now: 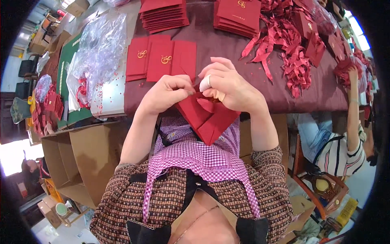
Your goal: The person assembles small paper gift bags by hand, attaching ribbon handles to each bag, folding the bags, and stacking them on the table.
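Observation:
Over the front edge of the table, both hands hold a red paper envelope (pixel 208 122), tilted with one corner pointing down toward my apron. My left hand (pixel 167 94) pinches its upper left edge, thumb against fingers. On the upper right edge, my right hand (pixel 235 90) is closed, with pale wraps on some fingers. A lighter red strip (pixel 206 105), perhaps ribbon, shows at the envelope's opening; what the fingertips grip there is partly hidden. Just beyond my left hand lie several flat red envelopes (pixel 159 61) with gold emblems.
Two stacks, a left stack (pixel 164 16) and a right stack (pixel 237 18) of red envelopes, stand farther back. Red ribbons (pixel 284 44) pile up at right. Clear plastic (pixel 101 44) covers the left table. A cardboard box (pixel 87 156) is at lower left; a co-worker (pixel 339 150) sits at right.

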